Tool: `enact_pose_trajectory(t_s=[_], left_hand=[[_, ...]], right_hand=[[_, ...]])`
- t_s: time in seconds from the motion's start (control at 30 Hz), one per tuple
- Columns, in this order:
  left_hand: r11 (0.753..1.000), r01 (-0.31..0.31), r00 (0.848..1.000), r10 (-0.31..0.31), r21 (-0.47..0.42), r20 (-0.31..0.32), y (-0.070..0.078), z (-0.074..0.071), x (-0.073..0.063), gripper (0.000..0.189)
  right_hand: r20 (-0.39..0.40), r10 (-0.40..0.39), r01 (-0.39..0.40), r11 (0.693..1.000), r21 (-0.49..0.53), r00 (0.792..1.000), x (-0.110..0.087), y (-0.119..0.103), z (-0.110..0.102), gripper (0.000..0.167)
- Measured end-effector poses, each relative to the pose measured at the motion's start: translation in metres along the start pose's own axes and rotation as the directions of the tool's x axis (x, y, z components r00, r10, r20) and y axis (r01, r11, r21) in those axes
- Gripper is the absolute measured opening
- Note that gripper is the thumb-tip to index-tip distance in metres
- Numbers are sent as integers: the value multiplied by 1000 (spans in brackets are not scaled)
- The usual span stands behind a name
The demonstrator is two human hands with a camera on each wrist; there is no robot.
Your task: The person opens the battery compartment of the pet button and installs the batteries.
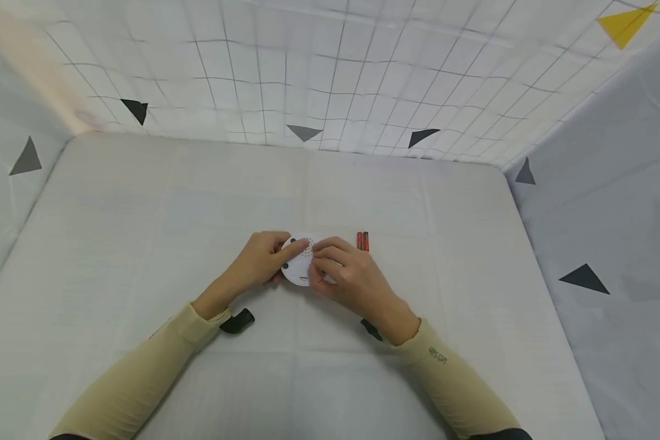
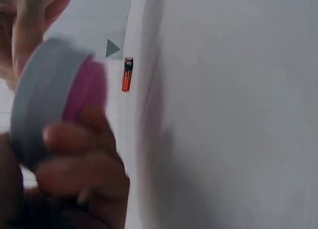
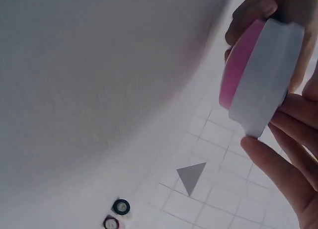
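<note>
A round white device [image 1: 296, 276] with a dotted patch of small holes and dark round spots near its edge is held over the middle of the table. My left hand [image 1: 258, 260] grips its left side, thumb laid across the white face. At the right edge, the thumb and bent fingers of my right hand [image 1: 352, 272] pinch the rim and cover part of the face. Both wrist views show the device edge-on, with a thick pale side wall [image 3: 268, 72] and a domed pink side [image 2: 89, 90] turned towards the table.
Two red and black batteries [image 1: 363, 241] lie side by side on the white-covered table [image 1: 225, 183], just beyond my right hand. Behind stands a white grid-lined wall [image 1: 319, 67] with dark triangles; plain sheets rise at both sides. Black wrist pieces [image 1: 237, 321] hang under the sleeves.
</note>
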State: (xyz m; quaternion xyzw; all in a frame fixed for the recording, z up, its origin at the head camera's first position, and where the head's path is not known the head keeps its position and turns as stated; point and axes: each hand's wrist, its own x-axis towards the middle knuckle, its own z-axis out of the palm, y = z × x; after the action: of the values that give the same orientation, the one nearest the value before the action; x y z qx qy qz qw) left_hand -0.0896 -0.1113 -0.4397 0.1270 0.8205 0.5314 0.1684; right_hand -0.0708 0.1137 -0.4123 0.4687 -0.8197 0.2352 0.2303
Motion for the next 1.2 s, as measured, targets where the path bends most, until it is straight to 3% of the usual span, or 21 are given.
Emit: enact_pose_trajectory(t_s=[0.37,0.9,1.2], left_hand=[[1000,13,999,-12,10,-30,0,-4,-2,52],[999,0,1000,1,39,-15,2,-2,-1,50],[1000,4,1000,-4,20,-7,2,-1,-1,47]], right_hand=[[32,-17,15,997,77,999,2,4,-1,22],[21,-8,8,1000,-17,1000,0,-2,2,17],[-46,-4,9,995,95,999,-1,-1,3,8]])
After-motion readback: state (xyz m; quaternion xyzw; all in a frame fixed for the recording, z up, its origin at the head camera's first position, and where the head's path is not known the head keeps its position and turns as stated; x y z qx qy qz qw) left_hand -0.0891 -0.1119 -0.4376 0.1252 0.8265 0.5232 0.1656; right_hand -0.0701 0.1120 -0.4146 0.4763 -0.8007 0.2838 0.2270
